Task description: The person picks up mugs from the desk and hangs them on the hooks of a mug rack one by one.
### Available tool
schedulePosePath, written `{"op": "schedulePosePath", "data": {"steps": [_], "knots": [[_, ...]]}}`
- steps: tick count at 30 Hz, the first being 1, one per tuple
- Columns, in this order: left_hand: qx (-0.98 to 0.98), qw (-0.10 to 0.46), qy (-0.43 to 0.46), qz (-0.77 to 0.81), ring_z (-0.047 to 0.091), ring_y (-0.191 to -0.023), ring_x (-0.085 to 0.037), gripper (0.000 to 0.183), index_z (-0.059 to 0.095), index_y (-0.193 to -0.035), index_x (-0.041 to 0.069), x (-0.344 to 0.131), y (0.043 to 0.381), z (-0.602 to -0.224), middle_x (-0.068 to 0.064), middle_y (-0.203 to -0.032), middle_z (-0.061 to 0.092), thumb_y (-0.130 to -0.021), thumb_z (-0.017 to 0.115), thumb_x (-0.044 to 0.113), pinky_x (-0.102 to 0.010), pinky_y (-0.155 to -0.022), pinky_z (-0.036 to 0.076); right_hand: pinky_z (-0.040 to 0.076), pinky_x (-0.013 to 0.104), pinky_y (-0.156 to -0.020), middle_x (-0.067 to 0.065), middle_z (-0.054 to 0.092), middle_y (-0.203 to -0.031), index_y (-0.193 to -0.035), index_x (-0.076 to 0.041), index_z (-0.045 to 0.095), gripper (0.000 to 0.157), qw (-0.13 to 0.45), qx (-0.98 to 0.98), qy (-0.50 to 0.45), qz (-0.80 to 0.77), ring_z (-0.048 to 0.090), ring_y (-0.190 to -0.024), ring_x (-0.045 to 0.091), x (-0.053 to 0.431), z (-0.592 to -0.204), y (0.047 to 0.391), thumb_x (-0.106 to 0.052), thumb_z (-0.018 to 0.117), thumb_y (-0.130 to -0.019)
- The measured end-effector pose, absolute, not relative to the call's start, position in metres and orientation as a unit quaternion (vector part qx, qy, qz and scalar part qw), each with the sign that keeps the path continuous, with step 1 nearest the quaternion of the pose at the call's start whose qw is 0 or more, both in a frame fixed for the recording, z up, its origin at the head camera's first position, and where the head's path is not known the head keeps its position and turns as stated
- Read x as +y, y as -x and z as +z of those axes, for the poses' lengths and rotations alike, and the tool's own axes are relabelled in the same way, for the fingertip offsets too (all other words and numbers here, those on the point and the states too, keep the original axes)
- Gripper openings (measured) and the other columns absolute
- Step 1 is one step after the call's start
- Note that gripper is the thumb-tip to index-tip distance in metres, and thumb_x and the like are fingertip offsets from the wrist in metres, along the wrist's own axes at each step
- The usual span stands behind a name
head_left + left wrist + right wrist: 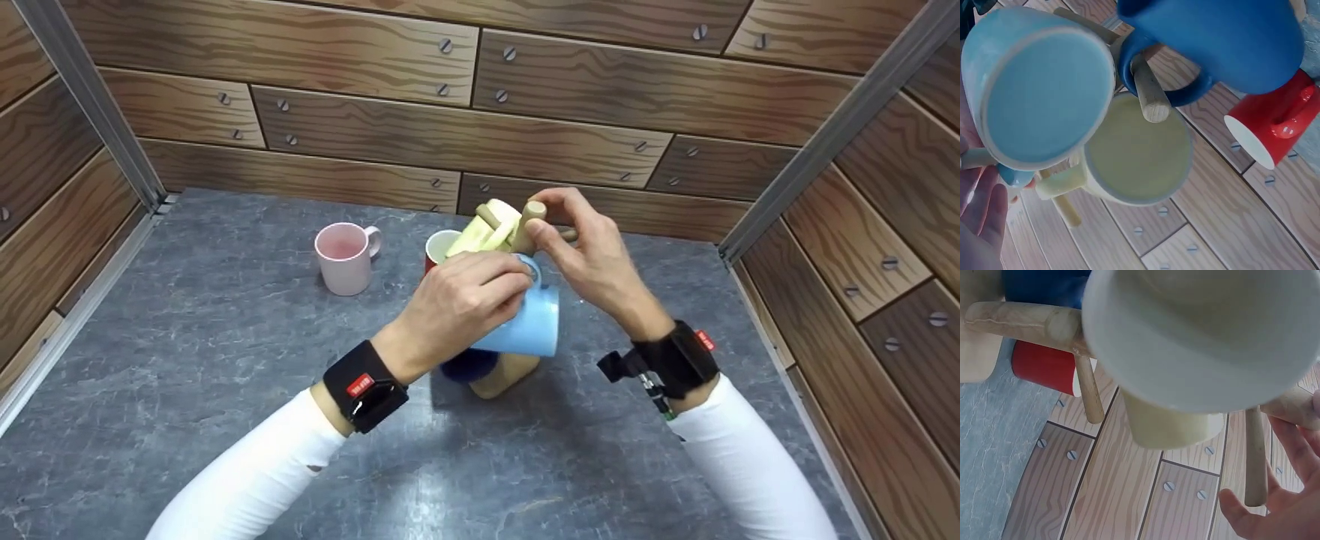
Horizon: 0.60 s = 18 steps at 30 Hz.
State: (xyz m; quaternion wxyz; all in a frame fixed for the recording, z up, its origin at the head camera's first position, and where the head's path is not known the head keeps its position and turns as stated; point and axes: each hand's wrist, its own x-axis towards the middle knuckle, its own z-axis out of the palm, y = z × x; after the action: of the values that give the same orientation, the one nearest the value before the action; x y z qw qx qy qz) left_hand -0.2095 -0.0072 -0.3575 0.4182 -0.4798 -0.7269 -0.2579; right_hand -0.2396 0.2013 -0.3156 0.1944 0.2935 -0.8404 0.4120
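Observation:
Between the hands stands a wooden mug tree (530,225) with several short pegs. My left hand (469,296) grips a light blue mug (534,322), which lies sideways with its handle close to the tree's top. In the left wrist view a peg overlaps that mug's handle, beside the fingertips. My right hand (596,251) holds the top of the tree's post between thumb and fingers. A pale yellow mug (1140,152) hangs on the far side of the tree. Lower down, a dark blue mug (1224,42) hangs with its handle round a peg (1151,93).
A red mug (1044,367) with a white inside stands upright on the table behind the tree. Farther left is a pink mug (345,259), its handle to the right. The grey marbled table (225,337) is bounded by wood-patterned walls (360,120) at the back and sides.

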Motion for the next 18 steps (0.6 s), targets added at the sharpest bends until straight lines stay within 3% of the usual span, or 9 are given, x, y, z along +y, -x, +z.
{"op": "schedulePosePath", "data": {"steps": [4, 9, 14, 18], "knots": [[-0.730, 0.416, 0.474, -0.263, 0.070, -0.107, -0.020, 0.010, 0.077, -0.100, 0.006, -0.014, 0.210, -0.358, -0.003, -0.108, 0.074, -0.093, 0.070, 0.004, -0.033, -0.096, 0.054, 0.057, 0.030, -0.077, 0.004, 0.072, -0.116, -0.122, -0.004, 0.063, 0.028, 0.196, -0.840, -0.285, 0.417, 0.067, -0.108, 0.015, 0.200, -0.315, 0.239, -0.023, 0.068, -0.102], [-0.733, 0.409, 0.469, -0.274, 0.069, -0.109, -0.020, 0.010, 0.078, -0.102, 0.005, -0.022, 0.212, -0.358, -0.004, -0.109, 0.075, -0.093, 0.073, 0.005, -0.032, -0.101, 0.052, 0.055, 0.035, -0.086, 0.005, 0.071, -0.112, -0.119, -0.003, 0.063, 0.027, 0.206, -0.842, -0.276, 0.416, 0.067, -0.105, 0.016, 0.200, -0.315, 0.237, -0.022, 0.070, -0.101], [-0.735, 0.412, 0.462, -0.278, 0.069, -0.107, -0.021, 0.010, 0.079, -0.101, 0.006, -0.028, 0.215, -0.359, -0.004, -0.108, 0.075, -0.092, 0.075, 0.005, -0.032, -0.100, 0.052, 0.050, 0.039, -0.092, 0.005, 0.071, -0.110, -0.116, -0.005, 0.065, 0.025, 0.219, -0.850, -0.261, 0.402, 0.067, -0.103, 0.016, 0.198, -0.313, 0.236, -0.024, 0.070, -0.100], [-0.735, 0.415, 0.456, -0.283, 0.068, -0.105, -0.021, 0.011, 0.079, -0.099, 0.007, -0.031, 0.216, -0.359, -0.004, -0.106, 0.074, -0.091, 0.075, 0.003, -0.033, -0.098, 0.053, 0.049, 0.038, -0.088, 0.004, 0.072, -0.107, -0.114, -0.006, 0.065, 0.024, 0.219, -0.857, -0.249, 0.393, 0.067, -0.100, 0.018, 0.195, -0.311, 0.234, -0.024, 0.068, -0.098]]}}
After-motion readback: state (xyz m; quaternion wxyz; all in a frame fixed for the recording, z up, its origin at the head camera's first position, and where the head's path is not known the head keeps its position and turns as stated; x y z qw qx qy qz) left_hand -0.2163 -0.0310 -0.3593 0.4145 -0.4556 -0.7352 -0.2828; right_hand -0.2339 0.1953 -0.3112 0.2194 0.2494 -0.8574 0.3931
